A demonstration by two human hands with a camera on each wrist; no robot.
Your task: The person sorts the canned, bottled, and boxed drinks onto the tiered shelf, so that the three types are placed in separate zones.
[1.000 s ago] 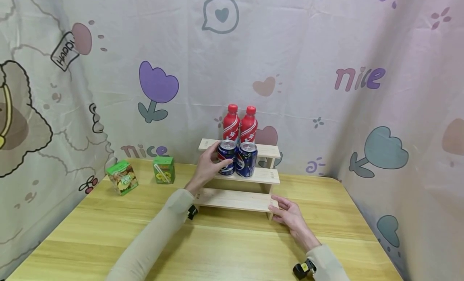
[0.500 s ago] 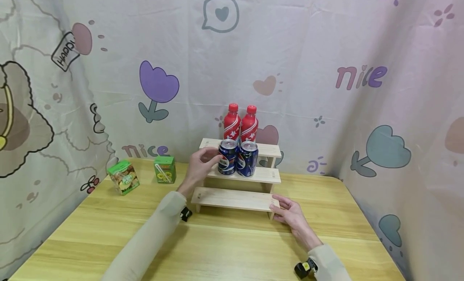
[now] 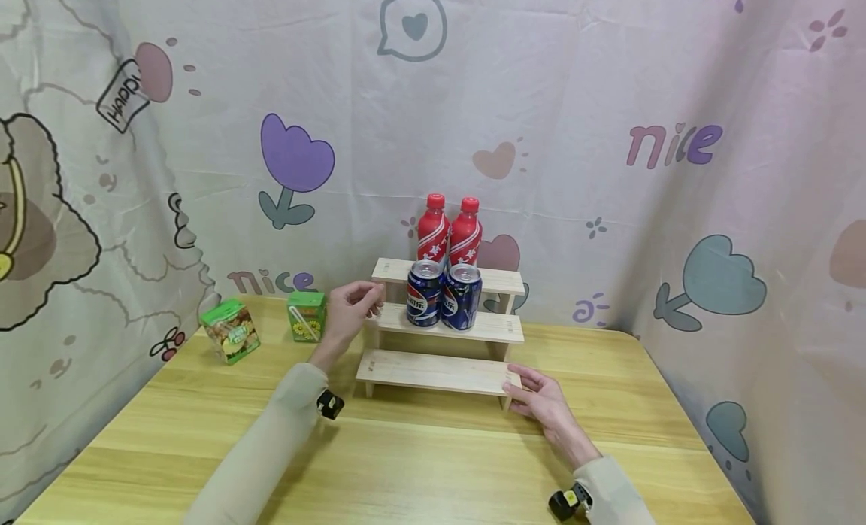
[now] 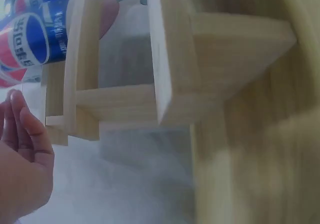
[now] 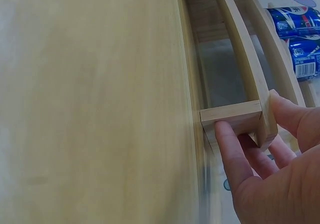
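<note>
A three-tier wooden display rack [image 3: 433,371] stands on the table. Two blue Pepsi cans [image 3: 424,299] sit side by side, upright, on its middle tier. Behind them, two red-capped bottles [image 3: 433,232] rise from the top tier. My left hand [image 3: 346,312] is beside the left end of the middle and top tiers, apart from the cans, its fingers loosely bent around nothing. At the right end of the lowest tier my right hand [image 3: 543,405] grips the board; in the right wrist view its thumb [image 5: 286,111] lies over the board and fingers touch the end support.
Two green drink cartons stand at the back left of the wooden table [image 3: 406,465]: one with a straw [image 3: 307,317], and another [image 3: 230,331] nearer the left edge. A printed curtain [image 3: 541,81] hangs behind and at both sides.
My left hand has let go of the left can and drawn back to the left. The can stays on the middle tier. My right hand has kept its hold on the rack.
</note>
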